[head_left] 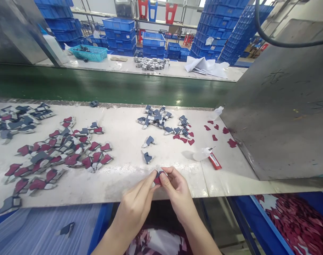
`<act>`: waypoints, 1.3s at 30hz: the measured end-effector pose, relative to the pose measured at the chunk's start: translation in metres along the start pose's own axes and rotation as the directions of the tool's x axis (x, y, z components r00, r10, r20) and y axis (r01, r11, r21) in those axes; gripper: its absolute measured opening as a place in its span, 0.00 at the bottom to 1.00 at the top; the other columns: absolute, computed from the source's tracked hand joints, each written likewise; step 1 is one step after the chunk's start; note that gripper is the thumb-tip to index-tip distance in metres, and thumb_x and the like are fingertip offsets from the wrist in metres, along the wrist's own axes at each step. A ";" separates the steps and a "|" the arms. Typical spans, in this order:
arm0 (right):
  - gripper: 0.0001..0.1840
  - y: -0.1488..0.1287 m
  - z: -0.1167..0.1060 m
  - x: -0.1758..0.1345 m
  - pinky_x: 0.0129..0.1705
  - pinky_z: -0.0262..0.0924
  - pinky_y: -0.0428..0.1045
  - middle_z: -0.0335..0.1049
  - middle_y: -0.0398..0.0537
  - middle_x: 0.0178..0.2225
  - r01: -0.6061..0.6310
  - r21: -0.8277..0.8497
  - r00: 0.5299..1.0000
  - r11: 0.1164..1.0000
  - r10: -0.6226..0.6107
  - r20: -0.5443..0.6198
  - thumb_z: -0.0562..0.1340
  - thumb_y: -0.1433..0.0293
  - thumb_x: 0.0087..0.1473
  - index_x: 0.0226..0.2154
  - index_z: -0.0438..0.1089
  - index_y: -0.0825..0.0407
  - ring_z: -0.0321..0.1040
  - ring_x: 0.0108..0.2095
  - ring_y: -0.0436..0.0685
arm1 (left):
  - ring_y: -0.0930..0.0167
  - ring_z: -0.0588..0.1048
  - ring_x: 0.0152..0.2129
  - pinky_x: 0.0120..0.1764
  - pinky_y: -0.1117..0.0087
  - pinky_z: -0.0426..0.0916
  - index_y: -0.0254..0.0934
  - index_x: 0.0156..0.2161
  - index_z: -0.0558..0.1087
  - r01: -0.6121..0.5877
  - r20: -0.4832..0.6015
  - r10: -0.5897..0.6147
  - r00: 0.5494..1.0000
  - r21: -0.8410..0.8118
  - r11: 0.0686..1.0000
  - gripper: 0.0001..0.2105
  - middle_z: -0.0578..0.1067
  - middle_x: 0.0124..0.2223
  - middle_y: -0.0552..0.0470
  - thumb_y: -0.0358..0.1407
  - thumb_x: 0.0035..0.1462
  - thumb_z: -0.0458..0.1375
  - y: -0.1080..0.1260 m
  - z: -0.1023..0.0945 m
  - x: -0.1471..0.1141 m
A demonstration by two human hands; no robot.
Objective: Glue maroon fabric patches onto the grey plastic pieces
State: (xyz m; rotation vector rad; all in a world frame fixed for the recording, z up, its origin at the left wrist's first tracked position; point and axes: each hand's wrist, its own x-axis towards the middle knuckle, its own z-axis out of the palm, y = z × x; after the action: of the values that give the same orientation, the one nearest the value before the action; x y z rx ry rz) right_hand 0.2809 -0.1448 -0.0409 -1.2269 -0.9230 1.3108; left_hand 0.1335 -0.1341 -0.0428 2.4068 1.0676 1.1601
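Observation:
Both my hands hold one small grey-and-navy part with a maroon patch (157, 180) over the table's front edge. The fingers of my left hand (137, 200) close on its left side. My right hand (179, 193) grips it from the right, the thumb pressed on its face. Just beyond lie two loose navy-and-grey parts, one nearer (147, 157) and one farther (149, 141). Behind them is a pile of similar parts (157, 117). Loose maroon pieces (183, 140) lie to the right of that pile, beside a white squeeze bottle (202, 154) lying on its side.
Maroon-patched parts (71, 159) spread over the left of the white table (124, 120). A red packet (215, 161) and a second bottle (216, 112) lie right, near a metal housing (289, 106). A green belt (111, 86) runs behind. Below right, a blue bin (273, 221) holds maroon pieces.

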 end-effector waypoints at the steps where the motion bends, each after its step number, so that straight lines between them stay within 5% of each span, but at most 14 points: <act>1: 0.13 -0.001 -0.004 0.000 0.41 0.66 0.49 0.70 0.44 0.36 0.040 -0.052 0.999 0.998 -0.039 0.017 0.60 0.57 0.60 0.41 0.68 0.48 0.70 0.38 0.53 | 0.68 0.81 0.37 0.40 0.72 0.77 0.33 0.61 0.66 0.067 0.008 -0.067 0.998 -0.050 0.996 0.22 0.80 0.47 0.43 0.25 0.62 0.56 0.000 -0.003 0.002; 3: 0.18 -0.003 -0.013 0.000 0.45 0.65 0.51 0.69 0.47 0.44 0.211 -0.236 0.977 0.949 -0.207 0.043 0.64 0.59 0.57 0.48 0.67 0.45 0.68 0.44 0.56 | 0.71 0.81 0.27 0.32 0.76 0.77 0.35 0.57 0.71 0.266 0.105 -0.249 0.963 -0.195 0.944 0.17 0.82 0.39 0.48 0.30 0.63 0.56 0.003 -0.009 0.006; 6: 0.30 -0.010 -0.026 0.000 0.52 0.61 0.55 0.66 0.49 0.50 0.524 -0.500 0.841 0.689 -0.512 0.175 0.73 0.65 0.47 0.52 0.65 0.43 0.62 0.52 0.60 | 0.74 0.76 0.21 0.24 0.78 0.72 0.36 0.53 0.75 0.545 0.382 -0.420 0.823 -0.327 0.772 0.15 0.79 0.27 0.55 0.37 0.64 0.55 0.008 -0.019 0.014; 9: 0.18 -0.016 -0.031 0.002 0.54 0.58 0.58 0.71 0.45 0.38 0.700 -0.518 0.699 0.492 -0.620 0.356 0.71 0.71 0.50 0.43 0.69 0.45 0.64 0.47 0.58 | 0.75 0.70 0.20 0.23 0.77 0.65 0.37 0.49 0.77 0.660 0.555 -0.418 0.719 -0.357 0.661 0.15 0.76 0.25 0.56 0.40 0.64 0.55 0.011 -0.028 0.021; 11: 0.13 -0.017 -0.031 0.003 0.52 0.59 0.58 0.71 0.44 0.33 0.746 -0.482 0.655 0.460 -0.641 0.400 0.70 0.72 0.52 0.40 0.69 0.46 0.66 0.42 0.57 | 0.75 0.67 0.21 0.24 0.76 0.62 0.36 0.45 0.78 0.703 0.623 -0.393 0.677 -0.389 0.595 0.14 0.75 0.27 0.55 0.41 0.64 0.55 0.012 -0.032 0.025; 15: 0.15 -0.013 -0.027 0.002 0.44 0.62 0.58 0.72 0.42 0.29 0.747 -0.430 0.657 0.508 -0.665 0.356 0.70 0.72 0.51 0.40 0.68 0.46 0.65 0.32 0.55 | 0.75 0.61 0.23 0.26 0.75 0.57 0.34 0.35 0.77 0.767 0.717 -0.342 0.607 -0.415 0.490 0.15 0.68 0.25 0.56 0.42 0.64 0.54 0.013 -0.039 0.030; 23: 0.08 -0.008 -0.018 -0.004 0.35 0.63 0.56 0.65 0.44 0.26 0.670 -0.489 0.724 0.558 -0.636 0.267 0.70 0.69 0.50 0.36 0.75 0.45 0.60 0.31 0.57 | 0.73 0.69 0.26 0.31 0.73 0.67 0.34 0.38 0.80 0.831 0.752 -0.353 0.556 -0.491 0.262 0.13 0.75 0.30 0.52 0.43 0.60 0.58 0.006 -0.035 0.028; 29: 0.22 -0.010 -0.016 0.004 0.35 0.65 0.54 0.75 0.44 0.29 0.666 -0.437 0.722 0.605 -0.670 0.172 0.73 0.71 0.47 0.45 0.74 0.42 0.66 0.32 0.57 | 0.68 0.76 0.30 0.39 0.67 0.73 0.36 0.46 0.80 0.776 0.657 -0.416 0.629 -0.556 0.296 0.14 0.79 0.31 0.49 0.41 0.59 0.60 0.000 -0.033 0.028; 35: 0.22 -0.003 -0.026 0.007 0.36 0.66 0.54 0.78 0.42 0.36 0.774 -0.395 0.619 0.495 -0.723 0.306 0.72 0.78 0.45 0.41 0.72 0.40 0.68 0.35 0.56 | 0.65 0.80 0.34 0.41 0.64 0.76 0.34 0.44 0.80 0.769 0.645 -0.427 0.634 -0.583 0.261 0.13 0.82 0.36 0.46 0.40 0.58 0.62 -0.003 -0.034 0.024; 39: 0.22 0.007 -0.026 0.008 0.39 0.67 0.56 0.76 0.44 0.38 0.779 -0.454 0.606 0.432 -0.703 0.372 0.66 0.81 0.49 0.42 0.71 0.39 0.66 0.40 0.58 | 0.65 0.81 0.31 0.40 0.63 0.78 0.33 0.41 0.80 0.787 0.645 -0.464 0.607 -0.569 0.238 0.13 0.83 0.35 0.46 0.42 0.56 0.63 -0.005 -0.028 0.025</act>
State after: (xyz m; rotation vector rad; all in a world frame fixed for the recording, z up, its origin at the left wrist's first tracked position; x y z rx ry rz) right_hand 0.3058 -0.1407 -0.0531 -0.9388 -1.8111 0.3505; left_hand 0.1194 -0.1151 -0.0132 1.0965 0.9129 0.6184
